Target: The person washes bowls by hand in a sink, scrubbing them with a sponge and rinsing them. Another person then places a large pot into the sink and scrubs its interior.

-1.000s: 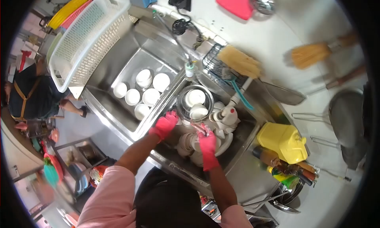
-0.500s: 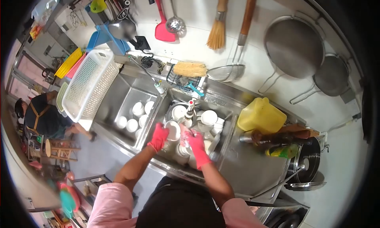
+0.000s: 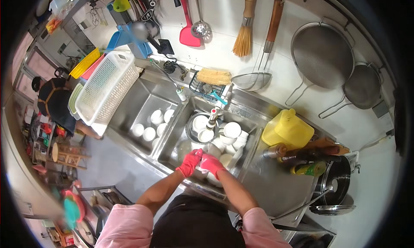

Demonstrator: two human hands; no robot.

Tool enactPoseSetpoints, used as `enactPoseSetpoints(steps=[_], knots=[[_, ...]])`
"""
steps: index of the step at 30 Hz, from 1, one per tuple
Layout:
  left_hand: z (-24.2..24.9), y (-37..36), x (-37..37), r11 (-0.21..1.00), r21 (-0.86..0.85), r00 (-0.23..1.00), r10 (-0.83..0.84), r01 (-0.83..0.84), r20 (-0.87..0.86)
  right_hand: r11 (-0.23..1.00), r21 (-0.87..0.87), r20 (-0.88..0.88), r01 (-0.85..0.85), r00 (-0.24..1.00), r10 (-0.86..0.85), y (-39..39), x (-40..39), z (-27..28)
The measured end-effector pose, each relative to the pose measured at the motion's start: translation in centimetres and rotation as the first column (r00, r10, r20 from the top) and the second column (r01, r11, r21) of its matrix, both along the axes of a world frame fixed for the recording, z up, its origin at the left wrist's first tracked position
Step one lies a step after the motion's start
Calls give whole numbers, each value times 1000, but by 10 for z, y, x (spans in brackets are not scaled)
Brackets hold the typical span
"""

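Note:
Both hands wear pink rubber gloves and meet over the near side of the right sink basin (image 3: 169, 152). My left hand (image 3: 189, 162) is closed, its fingers against those of my right hand (image 3: 211, 163), which is closed too. Something small and pale shows between them, too hidden to name. Beyond and beside my right hand, white bowls and cups (image 3: 232, 130) are piled in the basin. A round metal pan (image 3: 189, 134) with white dishes inside sits under the faucet (image 3: 213, 114).
Several white cups (image 3: 149, 134) lie in the left basin (image 3: 129, 114). A white plastic basket (image 3: 101, 90) stands at its left. On the right are a yellow jug (image 3: 288, 129), bottles (image 3: 308, 168) and a black pot (image 3: 338, 174). Another person (image 3: 54, 99) is at far left.
My hands have come together and nearer to my body. The white bowl that my left hand held is no longer in it. The view has shifted slightly, and the other person has moved.

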State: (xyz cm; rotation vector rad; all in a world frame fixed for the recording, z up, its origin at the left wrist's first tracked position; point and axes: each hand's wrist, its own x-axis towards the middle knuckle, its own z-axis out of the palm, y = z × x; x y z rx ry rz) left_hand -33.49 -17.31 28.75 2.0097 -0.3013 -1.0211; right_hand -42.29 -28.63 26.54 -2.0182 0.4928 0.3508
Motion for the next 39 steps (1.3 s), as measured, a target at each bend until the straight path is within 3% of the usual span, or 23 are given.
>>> enactPoseSetpoints(steps=[3,4,6,7,8,10,11,12,14,16,19,21,23,24,25,26,28,29,30,31,34,37,39], knots=[[-8,0,-4,993,7,979,120,-121,-162,906,-385,-31,176,979,-203,10,9,19],[-8,1,-6,987,-5,961,154,-159,-230,839,-390,79,380,921,-380,15,15,19],[1,-1,3,985,21,919,165,-169,-358,821,-130,166,556,828,-535,15,28,-23],[1,1,8,989,-35,954,132,-147,-269,782,10,185,624,767,-614,16,30,-38],[-3,0,13,989,-90,979,102,-119,-174,802,339,6,493,851,-526,8,23,34],[-36,-2,26,982,-187,993,5,17,115,975,177,3,136,990,-138,-4,25,15],[-33,1,29,983,-181,999,-6,14,45,993,100,-26,-60,998,63,-10,26,-8],[-26,4,30,985,-174,999,-18,13,-27,998,42,82,-47,996,44,-9,19,-44],[-13,5,35,985,-170,985,-47,19,-164,976,-144,-20,166,985,-170,-2,14,51],[-1,7,38,990,-131,956,16,-57,-294,904,-116,13,413,910,-414,-4,19,91],[-16,12,39,997,-70,979,-57,44,-196,623,318,75,715,636,-768,-28,19,39],[-57,11,34,976,-94,980,-199,199,3,616,181,180,767,590,-787,-40,22,0],[-64,1,25,978,-106,978,-190,182,-80,623,-540,107,566,781,-616,-34,23,2],[-67,-8,20,982,-85,981,-177,170,-83,475,-769,292,429,896,-336,-23,22,1],[-73,-17,16,986,-64,983,-161,155,-86,666,-606,230,434,898,-376,-22,24,1],[-1,-18,17,991,-14,991,-131,131,25,811,-400,157,426,904,-397,-24,28,-5],[-64,-23,19,984,-179,999,12,-17,-30,923,0,351,384,865,-359,-30,17,-42],[-39,-24,22,963,-255,995,75,-89,-65,932,205,417,298,836,-358,-30,16,-44],[-14,-22,22,999,-39,993,-5,10,121,976,-152,417,154,906,-78,-41,8,-42],[3,-22,24,995,-94,996,-25,33,87,875,-485,316,-16,929,192,-46,6,-21],[9,-23,26,967,-255,998,-19,4,-54,838,-535,64,-102,985,161,-40,13,80],[-14,-35,21,871,-464,964,39,-162,-263,996,-81,274,35,962,-12,-42,15,32],[-10,-33,20,704,-669,941,-4,-238,-339,956,240,-103,171,983,-150,-52,10,25]])
